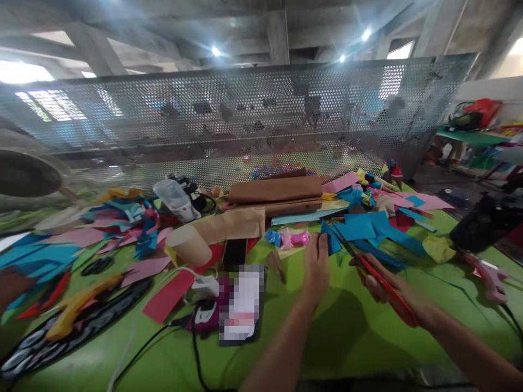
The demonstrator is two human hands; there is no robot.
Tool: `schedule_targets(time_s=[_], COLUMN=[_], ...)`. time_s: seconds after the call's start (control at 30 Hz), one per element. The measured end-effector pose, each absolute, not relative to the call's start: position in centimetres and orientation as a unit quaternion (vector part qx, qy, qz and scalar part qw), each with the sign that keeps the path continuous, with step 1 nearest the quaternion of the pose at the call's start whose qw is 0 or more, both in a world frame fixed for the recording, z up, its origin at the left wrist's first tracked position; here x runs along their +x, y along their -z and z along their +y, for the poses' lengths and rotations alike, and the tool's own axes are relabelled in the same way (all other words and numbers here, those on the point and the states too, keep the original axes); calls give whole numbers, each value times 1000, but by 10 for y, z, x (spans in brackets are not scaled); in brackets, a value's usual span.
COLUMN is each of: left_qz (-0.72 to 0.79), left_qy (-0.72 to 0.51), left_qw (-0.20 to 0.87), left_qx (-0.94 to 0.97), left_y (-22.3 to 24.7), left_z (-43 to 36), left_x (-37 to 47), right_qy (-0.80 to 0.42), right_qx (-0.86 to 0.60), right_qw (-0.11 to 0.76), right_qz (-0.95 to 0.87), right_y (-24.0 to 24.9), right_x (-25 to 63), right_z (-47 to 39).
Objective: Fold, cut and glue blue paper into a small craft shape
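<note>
Blue paper [332,239] is pinched in my left hand [317,269], held up just over the green table. My right hand [382,283] is closed round the red handles of a pair of scissors [388,291]. The dark blades point up and left, with their tips at the right edge of the blue paper. Whether the blades touch the paper is hard to tell. Larger blue sheets [362,226] lie behind the scissors. Small pink wrapped pieces [294,238] sit to the left of my left hand, beside a folded brown paper scrap [275,265].
Brown paper rolls [278,190] lie before a perforated metal screen [245,120]. A phone [243,305], a power strip [206,313] and cables are left of centre. Glue guns [77,305] [492,277] lie at both sides. A person's hand [14,286] is at the far left.
</note>
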State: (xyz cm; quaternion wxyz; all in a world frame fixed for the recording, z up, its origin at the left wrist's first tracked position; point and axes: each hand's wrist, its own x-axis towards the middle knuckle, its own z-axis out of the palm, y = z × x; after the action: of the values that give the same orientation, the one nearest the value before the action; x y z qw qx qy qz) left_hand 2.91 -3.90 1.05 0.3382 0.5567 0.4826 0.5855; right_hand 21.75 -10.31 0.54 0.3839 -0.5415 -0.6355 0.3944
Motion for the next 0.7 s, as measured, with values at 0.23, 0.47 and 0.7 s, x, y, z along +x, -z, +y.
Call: schedule_targets(time_s=[0.23, 0.47, 0.7], left_qz=[476, 485, 488], left_qy=[-579, -577, -575], left_qw=[326, 323, 321], left_qx=[577, 572, 573], left_y=[-6, -4, -2], left_z=[-39, -40, -38], left_x=[29, 29, 30], right_qy=[-456, -473, -478], right_qx=[-529, -528, -491], right_qw=[349, 350, 369], right_qz=[-625, -613, -627], right_y=[-4, -1, -4], right_x=[215, 212, 207], right_z=[-103, -104, -104])
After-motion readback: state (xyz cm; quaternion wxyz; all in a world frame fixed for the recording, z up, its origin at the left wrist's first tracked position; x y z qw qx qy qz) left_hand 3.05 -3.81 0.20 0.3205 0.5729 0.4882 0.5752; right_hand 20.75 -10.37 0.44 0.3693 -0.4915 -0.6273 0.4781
